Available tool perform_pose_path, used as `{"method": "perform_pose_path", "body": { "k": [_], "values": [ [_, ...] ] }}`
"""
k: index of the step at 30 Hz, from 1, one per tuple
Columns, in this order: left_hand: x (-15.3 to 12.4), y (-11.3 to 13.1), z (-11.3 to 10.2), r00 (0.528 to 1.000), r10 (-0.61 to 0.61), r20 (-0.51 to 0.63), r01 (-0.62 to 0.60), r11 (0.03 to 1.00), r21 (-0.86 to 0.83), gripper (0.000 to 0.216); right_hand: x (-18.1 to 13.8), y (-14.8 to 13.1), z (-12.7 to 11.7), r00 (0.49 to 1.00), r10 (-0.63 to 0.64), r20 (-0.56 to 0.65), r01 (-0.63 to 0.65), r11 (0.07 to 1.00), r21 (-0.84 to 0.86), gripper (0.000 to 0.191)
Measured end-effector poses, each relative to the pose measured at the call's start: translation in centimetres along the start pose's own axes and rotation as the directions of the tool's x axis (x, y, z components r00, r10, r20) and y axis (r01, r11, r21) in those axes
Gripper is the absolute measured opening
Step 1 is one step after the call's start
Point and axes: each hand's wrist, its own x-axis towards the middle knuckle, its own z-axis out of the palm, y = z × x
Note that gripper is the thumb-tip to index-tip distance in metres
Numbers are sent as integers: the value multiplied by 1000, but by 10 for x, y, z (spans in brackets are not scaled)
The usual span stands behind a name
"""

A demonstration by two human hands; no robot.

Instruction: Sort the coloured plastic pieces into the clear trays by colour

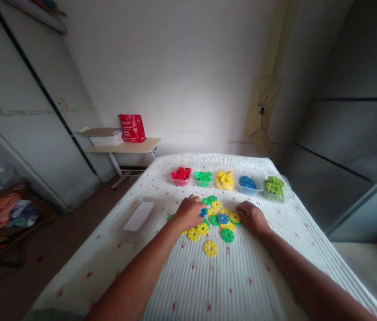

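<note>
Open tablecloth (221, 287) runs from the right hand (252, 217), grip unclear, to its right edge; left hand (191, 211) pinches a blue disc (203, 212).

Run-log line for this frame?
left hand: at blue piece, grip unclear; right hand: beside yellow disc; loose discs: on cloth; tubs: row beyond

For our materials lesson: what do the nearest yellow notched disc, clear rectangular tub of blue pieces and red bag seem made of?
Yellow disc: likely matte plastic, evenly coloured, crisp notches. Clear tub: probably smooth plastic, see-through walls. Red bag: perhaps glossy coated fabric; pale highlights.
</note>
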Motion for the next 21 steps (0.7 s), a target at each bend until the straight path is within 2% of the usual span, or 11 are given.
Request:
{"method": "perform_pose_path", "body": {
  "k": [3,5,10,15,21],
  "values": [
    [8,16,7,995,3,-104,-20,987,-158,27,0,0,1,1000,-12,-20,12,1000,-4,24],
    [14,28,15,992,25,-123,-50,976,-213,27,-1,1,2,999,-27,-24,27,1000,-3,24],
    [28,46,32,993,112,-44,-117,983,-145,16,0,4,4,998,-40,-38,39,999,-12,25],
    [34,49,32,992,116,41,-112,989,-92,14,0,4,4,998,-57,-23,57,998,-36,25],
    [31,47,31,995,102,2,-101,989,-109,20,0,4,4,998,-65,-21,64,998,-26,26]
  ]
}}
